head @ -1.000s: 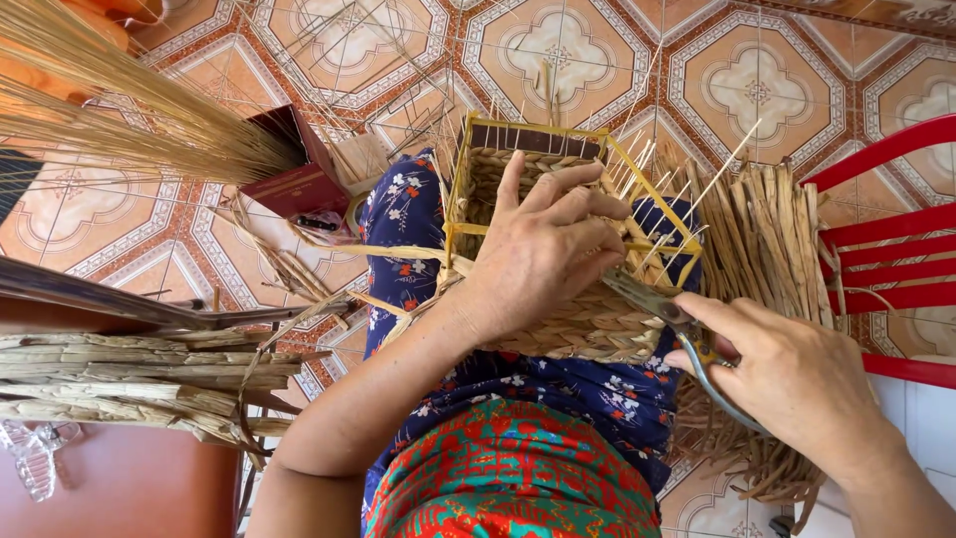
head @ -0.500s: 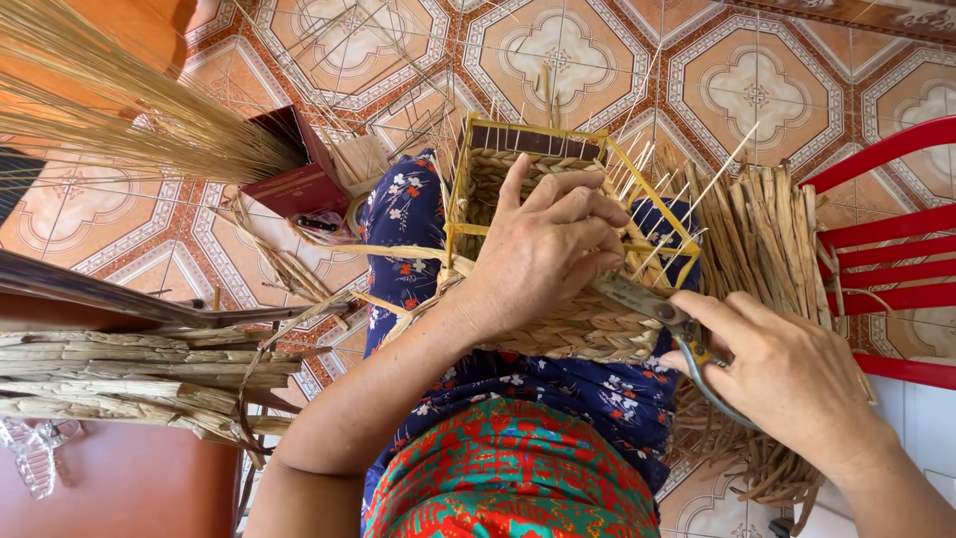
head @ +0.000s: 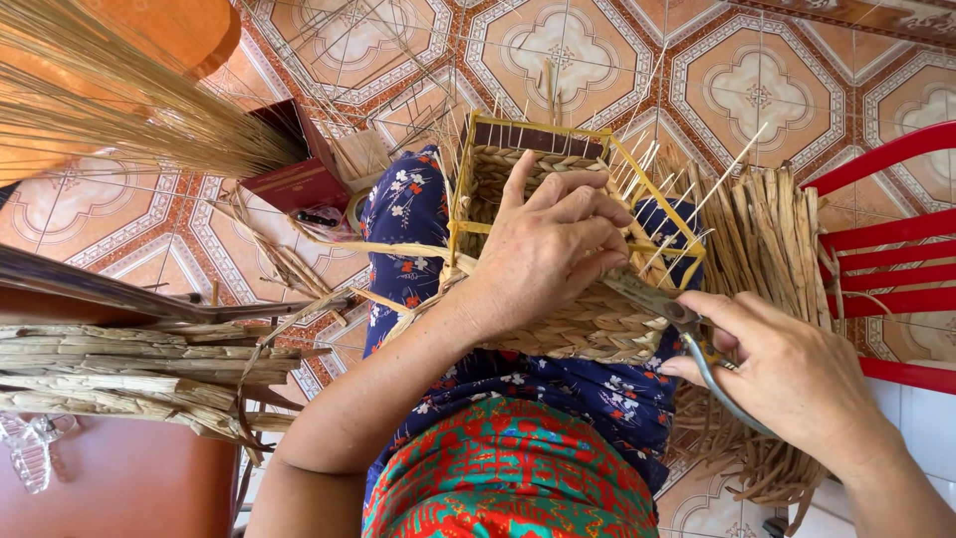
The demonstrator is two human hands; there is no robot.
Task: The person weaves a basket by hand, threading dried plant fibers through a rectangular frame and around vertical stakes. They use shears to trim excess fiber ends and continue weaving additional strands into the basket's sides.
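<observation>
The left hand lies spread over the top of a half-woven basket that rests on the person's lap, fingers curled over its near rim and palm pressing on the plaited side; its grip is clamped on the basket. The basket has a yellow wire frame, with thin stiff stalks sticking up from its far edge. The right hand holds scissors, fingers through the loops and closed round them, the blades pointing at the basket's right corner just under the left fingertips; whether the blades are apart I cannot tell. The lap is covered by a blue flowered skirt, and a red and green top shows at the bottom edge. To the right, touching the basket, lies a bundle of flat dry straw beside a red chair. To the left are stacked reeds, a sheaf of fine stalks and a dark red box on the tiled floor.
</observation>
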